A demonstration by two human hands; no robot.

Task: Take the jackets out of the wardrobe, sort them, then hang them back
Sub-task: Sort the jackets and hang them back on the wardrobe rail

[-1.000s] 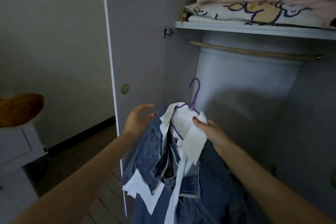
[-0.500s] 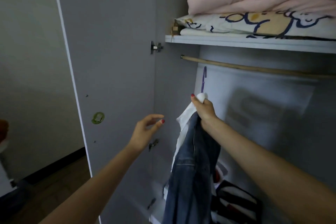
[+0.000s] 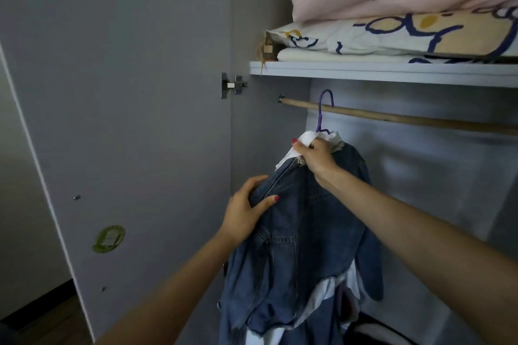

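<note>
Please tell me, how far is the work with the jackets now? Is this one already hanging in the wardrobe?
Looks done: the purple hanger's hook sits over the wooden rail. In hand: the right hand grips the white collar, and the left hand holds the shoulder of the blue denim jacket. Left: letting go. No other jacket hangs on the visible rail, so any others remain.

Dim, flat indoor light; wardrobe interior shadowed, lower right corner nearly black. Wide-angle bending at edges. Slight softness, no glare.
</note>
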